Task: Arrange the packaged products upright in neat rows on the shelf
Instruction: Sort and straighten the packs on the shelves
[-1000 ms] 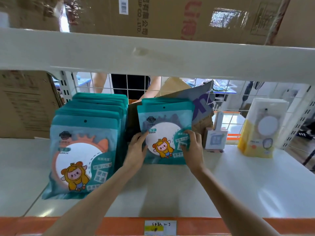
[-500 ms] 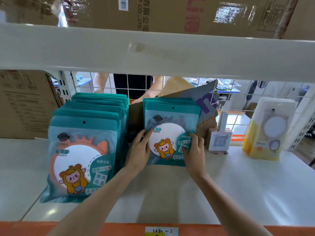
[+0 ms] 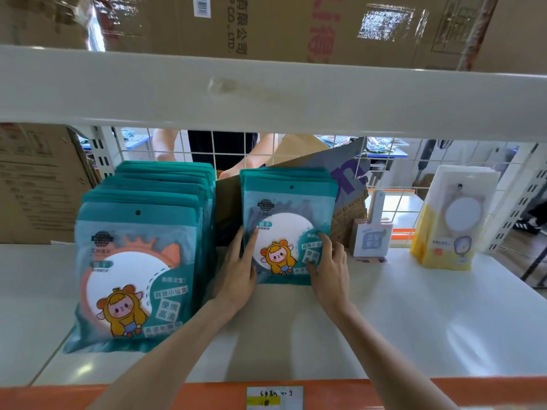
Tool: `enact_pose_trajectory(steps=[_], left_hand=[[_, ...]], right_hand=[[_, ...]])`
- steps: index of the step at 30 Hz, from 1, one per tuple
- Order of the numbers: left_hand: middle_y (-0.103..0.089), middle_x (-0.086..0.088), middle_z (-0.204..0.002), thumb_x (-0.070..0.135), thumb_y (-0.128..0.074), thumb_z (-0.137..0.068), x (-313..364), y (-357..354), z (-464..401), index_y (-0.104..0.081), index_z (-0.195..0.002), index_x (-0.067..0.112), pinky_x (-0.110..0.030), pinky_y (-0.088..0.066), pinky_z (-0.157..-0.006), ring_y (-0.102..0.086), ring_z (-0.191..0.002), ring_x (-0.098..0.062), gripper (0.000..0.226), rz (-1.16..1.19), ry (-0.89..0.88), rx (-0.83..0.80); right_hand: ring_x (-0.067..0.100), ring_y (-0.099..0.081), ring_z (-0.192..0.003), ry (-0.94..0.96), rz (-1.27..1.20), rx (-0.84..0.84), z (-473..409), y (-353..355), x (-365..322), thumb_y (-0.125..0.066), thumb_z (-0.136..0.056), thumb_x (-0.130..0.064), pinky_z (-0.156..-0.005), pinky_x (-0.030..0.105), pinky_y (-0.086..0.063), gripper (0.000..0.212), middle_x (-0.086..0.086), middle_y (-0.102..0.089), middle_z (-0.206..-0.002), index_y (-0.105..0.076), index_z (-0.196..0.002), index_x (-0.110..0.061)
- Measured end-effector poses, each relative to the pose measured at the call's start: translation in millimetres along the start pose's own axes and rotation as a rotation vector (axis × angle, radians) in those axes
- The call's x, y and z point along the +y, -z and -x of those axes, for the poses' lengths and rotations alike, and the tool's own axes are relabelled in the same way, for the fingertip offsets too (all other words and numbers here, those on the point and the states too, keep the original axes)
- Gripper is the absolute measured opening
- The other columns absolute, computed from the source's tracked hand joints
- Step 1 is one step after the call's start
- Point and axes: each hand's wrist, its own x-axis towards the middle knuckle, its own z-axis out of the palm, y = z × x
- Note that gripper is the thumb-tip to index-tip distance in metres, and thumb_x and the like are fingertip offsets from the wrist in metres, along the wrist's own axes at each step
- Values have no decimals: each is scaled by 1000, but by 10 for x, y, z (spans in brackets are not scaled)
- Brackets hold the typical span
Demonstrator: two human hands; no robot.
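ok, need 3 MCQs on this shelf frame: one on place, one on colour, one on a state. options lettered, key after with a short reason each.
1. Where does the yellow packet stack stand relative to the two teal stacks?
A. between them
B. to their right
C. to their left

2. What colour is the strip along the shelf's front edge?
A. orange
B. blue
C. black

3. What are the two hands doing?
A. both hang idle off the shelf
B. both touch the right teal stack
C. both lift the yellow packets

Key: 1 B, the yellow packets are far right on the shelf, past the small handled mirror. 2 A, the edge with the paper label is orange. 3 B, the left hand lies along the left side of the right teal stack and the right hand is on its front.
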Motion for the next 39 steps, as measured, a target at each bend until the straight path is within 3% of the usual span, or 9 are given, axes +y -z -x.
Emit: enact_pose_trajectory(steps=[4, 7, 15, 18, 21, 25, 33, 36, 39], left_hand=[[16, 10, -154, 21, -50, -92, -2, -10, 86, 3, -148, 31, -40, -51, -89, -19, -140, -23, 78, -55, 15, -21], [12, 8, -155, 23, -47, -94, 12, 10, 172, -3, -149, 28, -38, -47, -97, -25, -138, -21, 71, -67, 37, -35], [-38, 5, -146, 19, -41, -97, 253, 354, 446, -34, -142, 24, -29, -41, -99, -47, -124, -14, 46, -57, -4, -26], [-51, 4, -135, 17, -41, -97, 278, 531, 557, -45, -136, 21, -29, -48, -86, -58, -110, -15, 40, -108, -99, -24], [-67, -1, -108, 11, -55, -82, 210, 678, 711, -65, -113, 13, -24, -53, -61, -68, -80, -15, 33, -109, -249, 58], [-69, -5, -105, 8, -56, -81, 154, 844, 910, -67, -108, 8, -29, -55, -72, -68, -89, -18, 30, -142, -287, 122], [-69, -2, -104, 23, -36, -87, -17, 1238, 1282, -68, -108, 12, -26, -55, -64, -68, -87, -16, 40, -212, -199, 164], [-69, -2, -106, 19, -46, -88, -215, 1447, 1456, -65, -111, 14, -29, -56, -63, -68, -88, -18, 30, -221, -157, 190], [-68, -1, -108, 17, -54, -86, -497, 1733, 1687, -65, -113, 14, -29, -55, -64, -68, -86, -19, 30, -287, -127, 215]], right_hand=[[35, -43, -118, -30, 39, -31, 48, 9, -5, -69, -81, -14, -90, 45, -49, 63, 20, -42, -133, -39, -137, -8], [37, -45, -116, -47, 54, -40, 113, 29, -29, -70, -79, -11, -88, 48, -50, 56, 22, -43, -132, -47, -130, -5], [31, -48, -118, 67, 39, -145, 383, 182, -275, -65, -82, -5, -97, 44, -45, 37, 12, -55, -128, -60, -119, -6], [30, -52, -115, 147, -6, -173, 467, 274, -455, -68, -80, -6, -96, 41, -44, 36, 10, -60, -121, -62, -116, -7], [30, -58, -104, 238, -20, -145, 564, 336, -619, -73, -74, -6, -88, 40, -48, 35, 10, -65, -109, -65, -109, -7], [27, -59, -101, 333, -65, -170, 712, 340, -775, -75, -73, -7, -87, 37, -47, 35, 6, -66, -106, -64, -106, -9], [28, -55, -107, 445, -116, -180, 911, 326, -1199, -76, -69, 0, -92, 37, -45, 45, 7, -62, -115, -63, -112, -8], [26, -43, -123, 433, -147, -232, 987, 305, -1520, -67, -82, -6, -104, 33, -30, 45, 7, -54, -131, -56, -125, -9], [26, -46, -121, 458, -180, -241, 1166, 251, -1936, -68, -81, -7, -104, 37, -33, 46, 5, -56, -130, -56, -126, -11]])
